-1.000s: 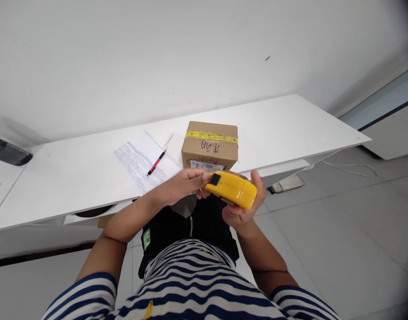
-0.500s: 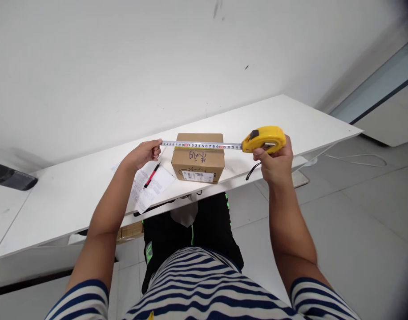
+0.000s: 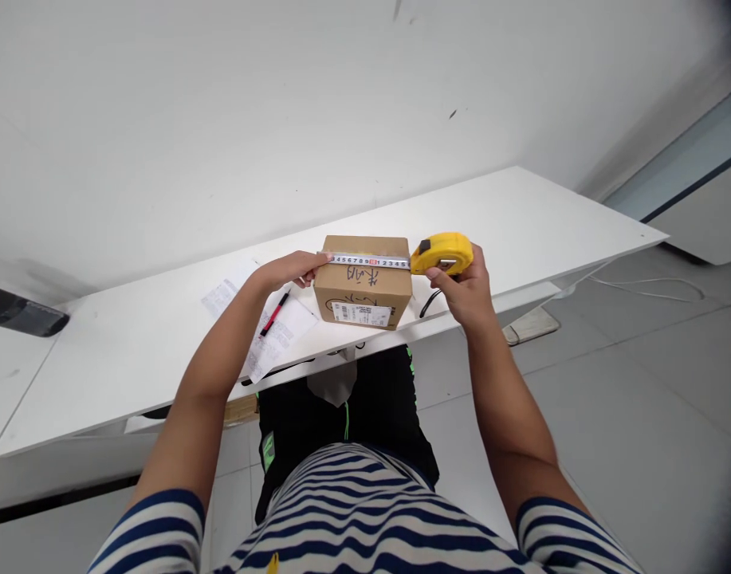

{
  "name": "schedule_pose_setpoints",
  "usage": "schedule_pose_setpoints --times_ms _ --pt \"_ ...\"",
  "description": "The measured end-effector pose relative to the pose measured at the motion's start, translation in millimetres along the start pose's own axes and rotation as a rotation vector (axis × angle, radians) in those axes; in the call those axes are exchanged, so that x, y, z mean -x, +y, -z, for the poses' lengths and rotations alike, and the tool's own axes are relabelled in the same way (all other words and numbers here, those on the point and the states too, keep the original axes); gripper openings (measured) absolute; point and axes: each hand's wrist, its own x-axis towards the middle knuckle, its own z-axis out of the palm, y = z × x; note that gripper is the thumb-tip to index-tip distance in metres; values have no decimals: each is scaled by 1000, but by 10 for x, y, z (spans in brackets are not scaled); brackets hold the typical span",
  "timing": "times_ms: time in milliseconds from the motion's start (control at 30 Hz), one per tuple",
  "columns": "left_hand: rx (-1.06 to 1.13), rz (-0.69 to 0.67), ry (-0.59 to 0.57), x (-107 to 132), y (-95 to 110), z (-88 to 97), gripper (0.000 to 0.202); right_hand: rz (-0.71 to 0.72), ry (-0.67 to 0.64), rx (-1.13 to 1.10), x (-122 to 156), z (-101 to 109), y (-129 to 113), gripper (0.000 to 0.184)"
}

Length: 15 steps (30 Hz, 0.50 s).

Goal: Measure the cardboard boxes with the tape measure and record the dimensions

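Observation:
A yellow tape measure [image 3: 442,253] is held in my right hand [image 3: 464,288], just right of a brown cardboard box [image 3: 365,279]. Its printed blade [image 3: 374,261] stretches across the top of the box. My left hand [image 3: 293,269] is closed on the blade's free end at the box's left edge. Handwriting and a white label mark the near side of the box. From the tape's case hangs a black strap [image 3: 429,303].
Printed papers [image 3: 284,339] lie left of the box, with a red and black pen [image 3: 275,312] on them. The long white table [image 3: 119,351] runs along a wall. A dark cylindrical object [image 3: 24,311] juts in at the left.
My right hand has come left with the case, and the exposed blade is shorter. My left hand has moved right to the box's left edge.

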Motion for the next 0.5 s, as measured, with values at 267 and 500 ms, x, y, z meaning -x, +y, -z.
schedule_pose_setpoints --times_ms 267,500 --pt "121 -55 76 -55 -100 -213 56 27 11 10 26 7 25 70" --pt "91 -252 89 135 -89 71 51 67 118 65 165 53 -224 65"
